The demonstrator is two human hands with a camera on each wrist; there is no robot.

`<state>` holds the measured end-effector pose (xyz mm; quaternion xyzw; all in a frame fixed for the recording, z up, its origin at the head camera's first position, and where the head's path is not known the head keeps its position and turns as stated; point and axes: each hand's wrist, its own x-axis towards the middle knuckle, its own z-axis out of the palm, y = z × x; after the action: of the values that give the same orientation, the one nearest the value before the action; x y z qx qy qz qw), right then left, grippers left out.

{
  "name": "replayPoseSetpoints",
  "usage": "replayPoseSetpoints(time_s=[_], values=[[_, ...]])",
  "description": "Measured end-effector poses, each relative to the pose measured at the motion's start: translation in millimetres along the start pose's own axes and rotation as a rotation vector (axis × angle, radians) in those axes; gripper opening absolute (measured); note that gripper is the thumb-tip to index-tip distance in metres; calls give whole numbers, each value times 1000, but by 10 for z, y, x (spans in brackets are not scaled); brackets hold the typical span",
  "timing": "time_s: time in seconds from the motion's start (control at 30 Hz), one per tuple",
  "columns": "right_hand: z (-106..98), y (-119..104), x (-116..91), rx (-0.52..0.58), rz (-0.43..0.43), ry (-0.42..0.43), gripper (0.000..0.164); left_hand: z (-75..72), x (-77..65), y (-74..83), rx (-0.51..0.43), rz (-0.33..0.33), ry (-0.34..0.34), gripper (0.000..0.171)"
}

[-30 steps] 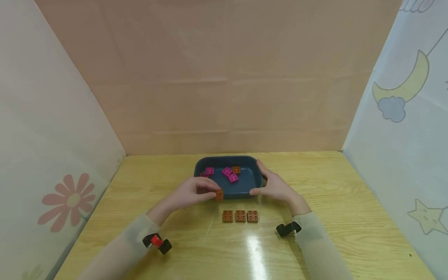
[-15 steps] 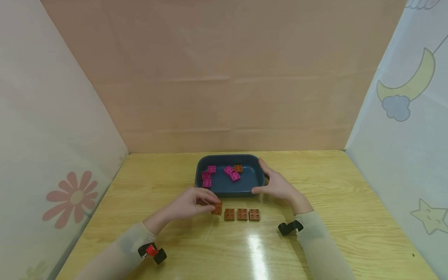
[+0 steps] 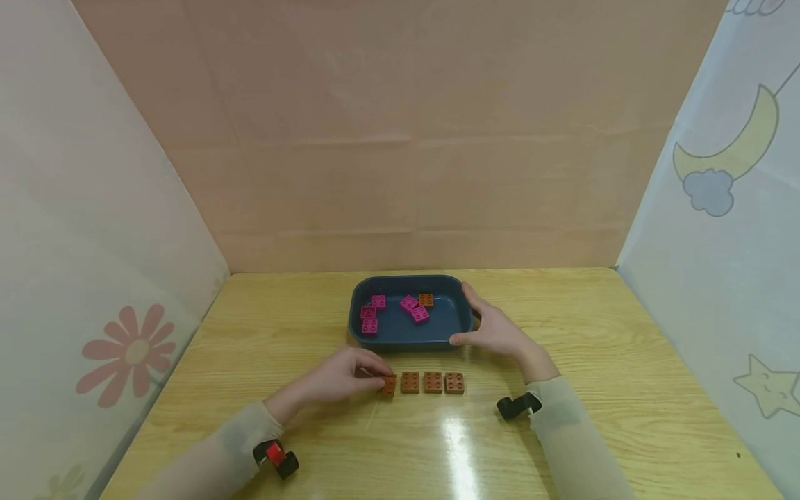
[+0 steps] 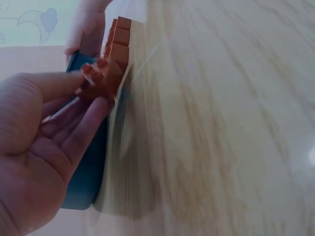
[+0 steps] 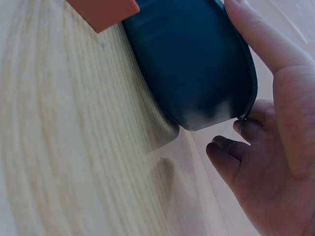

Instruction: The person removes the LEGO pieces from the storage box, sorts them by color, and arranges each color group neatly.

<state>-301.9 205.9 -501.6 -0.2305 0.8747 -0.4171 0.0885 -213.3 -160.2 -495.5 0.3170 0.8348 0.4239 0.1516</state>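
Observation:
My left hand pinches an orange-brown toy building brick between thumb and fingers, low over the table at the left end of a row. Three like bricks lie in that row, studs up; in the left wrist view the held brick looks tilted beside them. Behind the row stands a dark blue tray. At its right end my right hand grips it, thumb at the front rim and fingers round the far side. The right wrist view shows the thumb on the tray rim.
Inside the tray lie several magenta bricks and one orange brick. The wooden table meets a beige back panel, with patterned side panels left and right.
My left hand has brought the orange-brown brick from over the tray's front edge down toward the table, to the row's left end. The right hand stays at the tray.

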Motion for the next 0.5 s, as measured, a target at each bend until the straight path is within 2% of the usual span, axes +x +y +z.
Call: replayPoseSetpoints(time_s=[0.3,0.5], values=[[-4,-31,-11,-12,14,1,125,22,-18,-73,64,-3,53,19],[8,-20,-2,-12,9,2,125,51,-8,-74,121,-13,53,31]])
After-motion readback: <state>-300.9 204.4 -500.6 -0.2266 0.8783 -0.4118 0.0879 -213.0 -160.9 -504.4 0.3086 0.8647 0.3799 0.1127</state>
